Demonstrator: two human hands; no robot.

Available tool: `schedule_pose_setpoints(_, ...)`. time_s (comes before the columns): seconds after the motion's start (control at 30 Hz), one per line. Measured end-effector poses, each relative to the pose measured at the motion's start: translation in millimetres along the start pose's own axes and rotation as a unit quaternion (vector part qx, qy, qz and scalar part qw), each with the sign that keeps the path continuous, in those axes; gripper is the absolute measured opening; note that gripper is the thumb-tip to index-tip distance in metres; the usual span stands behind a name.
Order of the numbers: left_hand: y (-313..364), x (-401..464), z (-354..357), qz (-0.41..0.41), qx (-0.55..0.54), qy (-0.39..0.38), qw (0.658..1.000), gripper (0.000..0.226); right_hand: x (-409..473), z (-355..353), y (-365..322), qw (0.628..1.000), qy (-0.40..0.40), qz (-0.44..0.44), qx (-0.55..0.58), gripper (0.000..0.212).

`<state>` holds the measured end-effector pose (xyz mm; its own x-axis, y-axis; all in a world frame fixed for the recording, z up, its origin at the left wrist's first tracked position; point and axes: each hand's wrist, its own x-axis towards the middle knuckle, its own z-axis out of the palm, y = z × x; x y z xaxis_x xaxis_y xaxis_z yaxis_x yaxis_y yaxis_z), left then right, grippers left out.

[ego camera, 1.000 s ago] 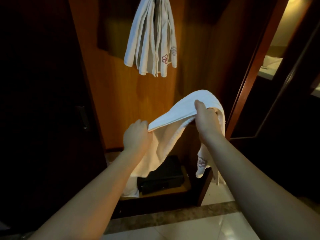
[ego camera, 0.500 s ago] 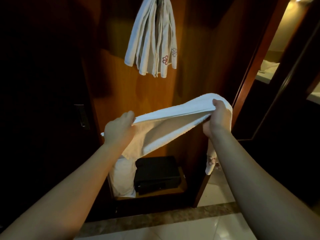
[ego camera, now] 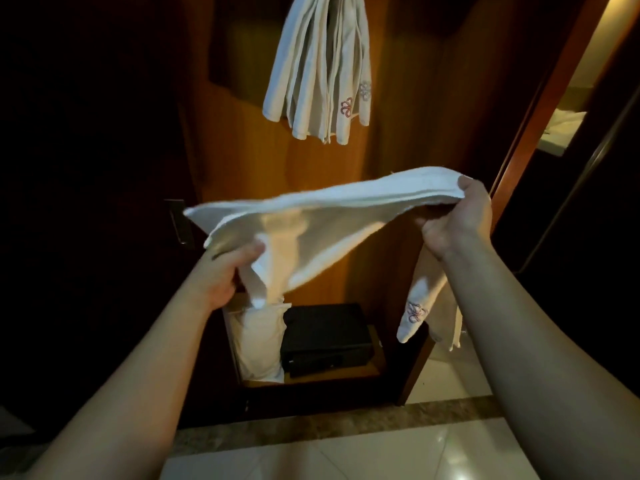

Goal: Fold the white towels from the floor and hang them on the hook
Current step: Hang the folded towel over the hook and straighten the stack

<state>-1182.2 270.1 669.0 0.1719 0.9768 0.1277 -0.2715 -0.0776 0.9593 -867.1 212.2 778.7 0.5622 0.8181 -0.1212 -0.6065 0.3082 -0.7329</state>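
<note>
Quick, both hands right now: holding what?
Left hand: grips the left end of the white towel.
Right hand: grips the towel's right end, stretched between both hands.

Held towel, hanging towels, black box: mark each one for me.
held towel (ego camera: 329,202), head view, top fold between the hands
hanging towels (ego camera: 311,71), head view, middle of the bunch
black box (ego camera: 325,336), head view, its top face

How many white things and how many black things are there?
White: 3 – the held towel, the hanging towels as one bunch, the white pillow.
Black: 1 – the black box.
Total: 4
</note>
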Motion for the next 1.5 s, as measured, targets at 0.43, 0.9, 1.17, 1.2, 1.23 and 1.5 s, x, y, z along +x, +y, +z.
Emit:
schedule_pose_setpoints(0.43,-60,-30,25,-0.227,0.049,0.018,0.972,0.042,5,-3,23,0.999,0.022,0.033,0.027,0.042)
schedule_pose_setpoints(0.9,-41,-24,-43,-0.064,-0.137,0.028,0.988,0.036,37,-56,47,0.993,0.061,0.096,-0.044,0.039)
schedule_pose_setpoints(1.17,-56,-29,-45,-0.07,-0.238,0.077,0.966,0.016,38,-62,64,0.99,-0.037,0.135,-0.012,0.035)
schedule_pose_setpoints(1.2,-56,-30,-43,-0.073,-0.247,0.089,0.962,0.012,37,-62,65,0.989,-0.05,0.138,-0.011,0.038)
schedule_pose_setpoints(1.23,-59,-29,-44,-0.073,-0.253,0.102,0.959,0.011,37,-60,65,0.989,-0.059,0.138,-0.016,0.041)
schedule_pose_setpoints(1.5,-79,-32,-57,-0.138,-0.292,0.132,0.937,0.031,29,-40,62,0.989,-0.093,0.113,-0.027,0.051)
